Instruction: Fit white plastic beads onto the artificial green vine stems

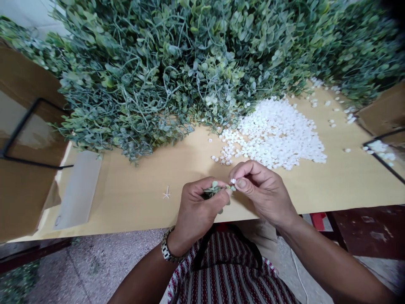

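Observation:
My left hand (202, 204) is closed around a small sprig of artificial green leaves (215, 189), whose tip pokes out past the thumb and forefinger. Between the thumb and forefinger of my right hand (264, 190) is a small white bead-like piece (233, 181), pinched right beside the sprig's tip. Whether bead and stem touch is too small to tell. Beyond the right hand lies a heap of the same white pieces (278, 133). A tiny pale star-shaped piece (166, 193) rests on the table left of my left hand.
A large mass of artificial foliage (177, 67) fills the table's (136, 202) far side. Cardboard boxes stand at left (28, 169) and right (384, 112), with black metal frames (31, 160) by them. A translucent plastic strip (79, 190) lies at left. Loose white pieces are scattered at right.

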`<action>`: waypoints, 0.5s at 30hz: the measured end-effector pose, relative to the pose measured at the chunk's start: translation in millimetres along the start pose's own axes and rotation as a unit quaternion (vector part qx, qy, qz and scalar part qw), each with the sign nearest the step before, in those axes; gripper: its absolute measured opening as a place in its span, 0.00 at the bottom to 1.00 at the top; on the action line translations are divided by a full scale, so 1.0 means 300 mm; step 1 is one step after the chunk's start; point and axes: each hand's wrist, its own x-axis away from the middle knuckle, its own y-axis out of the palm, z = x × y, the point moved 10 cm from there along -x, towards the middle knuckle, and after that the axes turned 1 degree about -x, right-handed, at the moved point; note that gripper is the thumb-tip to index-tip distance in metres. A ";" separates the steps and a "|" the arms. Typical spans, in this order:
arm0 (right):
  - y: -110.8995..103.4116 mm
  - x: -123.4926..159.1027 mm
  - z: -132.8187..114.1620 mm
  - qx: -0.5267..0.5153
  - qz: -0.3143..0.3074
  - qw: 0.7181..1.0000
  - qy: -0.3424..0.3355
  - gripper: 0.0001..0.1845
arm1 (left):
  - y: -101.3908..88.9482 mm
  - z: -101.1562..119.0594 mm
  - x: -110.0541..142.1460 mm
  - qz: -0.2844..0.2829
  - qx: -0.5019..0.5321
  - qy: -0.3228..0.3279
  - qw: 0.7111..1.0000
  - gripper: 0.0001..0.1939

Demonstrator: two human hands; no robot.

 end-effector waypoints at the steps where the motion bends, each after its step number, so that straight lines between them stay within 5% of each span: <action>1: -0.001 0.002 0.014 -0.017 0.002 1.000 0.008 0.08 | 0.003 0.000 0.000 -0.001 -0.001 0.000 1.000 0.04; 7: 0.007 0.012 0.058 -0.105 -0.003 0.994 0.034 0.06 | 0.014 0.001 -0.005 -0.006 0.001 0.006 1.000 0.05; 15: -0.002 0.015 0.065 -0.065 0.014 0.998 0.008 0.08 | -0.001 -0.017 -0.008 0.016 -0.017 -0.013 1.000 0.06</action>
